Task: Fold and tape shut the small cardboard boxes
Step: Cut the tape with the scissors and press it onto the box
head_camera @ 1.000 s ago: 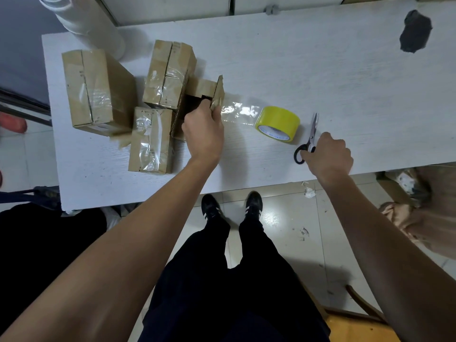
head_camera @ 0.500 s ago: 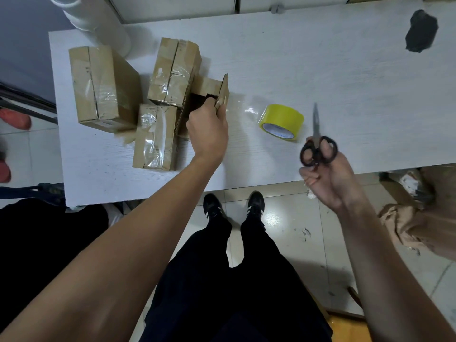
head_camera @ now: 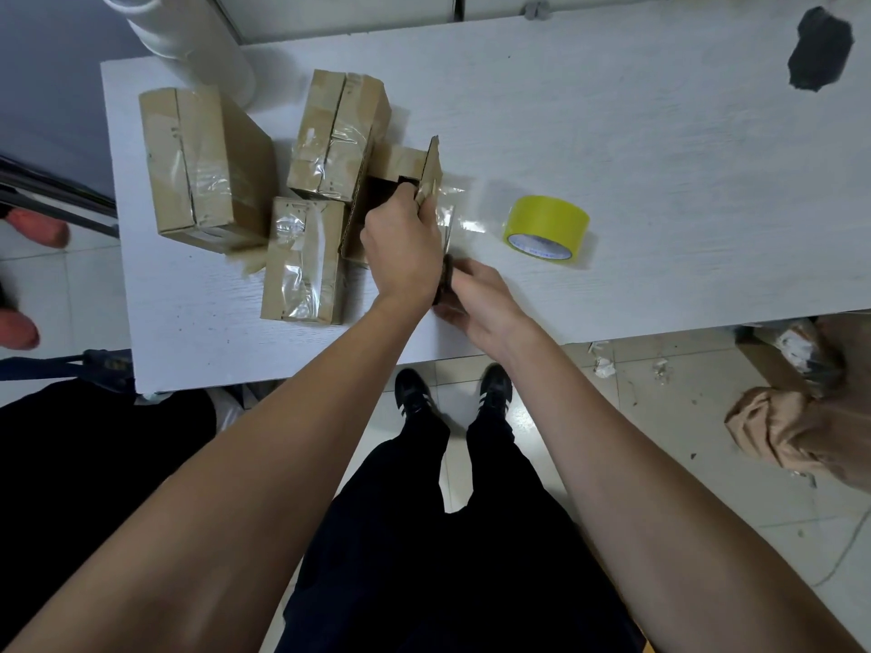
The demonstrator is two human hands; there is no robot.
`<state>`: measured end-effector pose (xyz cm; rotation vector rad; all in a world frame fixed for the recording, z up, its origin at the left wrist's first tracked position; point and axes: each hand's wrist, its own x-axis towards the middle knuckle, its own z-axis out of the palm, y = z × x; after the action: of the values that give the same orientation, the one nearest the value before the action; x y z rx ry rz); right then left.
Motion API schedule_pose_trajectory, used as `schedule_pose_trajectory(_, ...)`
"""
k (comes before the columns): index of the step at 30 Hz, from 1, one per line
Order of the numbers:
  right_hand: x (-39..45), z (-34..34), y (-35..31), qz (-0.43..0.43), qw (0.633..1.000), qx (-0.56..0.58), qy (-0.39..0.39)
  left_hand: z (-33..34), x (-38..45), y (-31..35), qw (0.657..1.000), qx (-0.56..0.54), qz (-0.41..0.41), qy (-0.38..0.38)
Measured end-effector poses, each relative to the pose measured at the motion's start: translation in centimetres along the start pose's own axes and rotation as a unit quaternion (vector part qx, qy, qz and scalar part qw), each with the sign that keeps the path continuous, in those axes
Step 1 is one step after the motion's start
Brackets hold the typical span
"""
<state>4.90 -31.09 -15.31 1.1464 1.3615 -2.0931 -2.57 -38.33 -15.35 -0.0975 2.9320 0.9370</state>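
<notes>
Head view, looking down over a white wood-grain table [head_camera: 660, 181]. The left hand [head_camera: 400, 249] is closed on the raised flap of a small open brown cardboard box [head_camera: 400, 164], pinching the flap's edge between thumb and fingers; the box stands near the table's middle, its dark interior visible beside the hand. A strip of clear adhesive tape [head_camera: 455, 214] runs from that flap across the tabletop to a yellow-cored roll of tape [head_camera: 546, 223] lying on its side to the right, apart from the box. The right hand [head_camera: 480, 299], curled shut, grips the black handles of a pair of scissors [head_camera: 445, 280] just beside the left wrist; the blades are hidden behind the left hand. Three taped brown cardboard boxes stand to the left: a large box [head_camera: 202, 167] set apart near the far left edge, a tall box [head_camera: 337, 134] touching the open one, and a low box [head_camera: 304, 261] in front of it. A black patch [head_camera: 820, 49] marks the table's far right corner
</notes>
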Motion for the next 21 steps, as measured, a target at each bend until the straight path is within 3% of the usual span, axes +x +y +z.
schedule_pose_trajectory(6, 1.0, -0.4, -0.9, -0.099, 0.993, 0.000, 0.066, 0.2, 0.0, 0.1, 1.000, 0.012, -0.007, -0.021)
schedule_pose_trajectory(10, 1.5, -0.8, -0.3, -0.109, 0.990, -0.035, 0.082, 0.4, -0.1, 0.2, 1.000, 0.007, -0.008, -0.023)
schedule_pose_trajectory(15, 1.6, -0.2, -0.7, -0.048, 0.998, 0.036, 0.003, 0.4, 0.3, 0.4, 1.000, -0.007, -0.010, -0.006)
schedule_pose_trajectory(21, 0.8, -1.6, -1.4, -0.040, 0.996, -0.031, -0.068, 0.5, 0.5, 0.5, 0.999, 0.001, 0.017, -0.034)
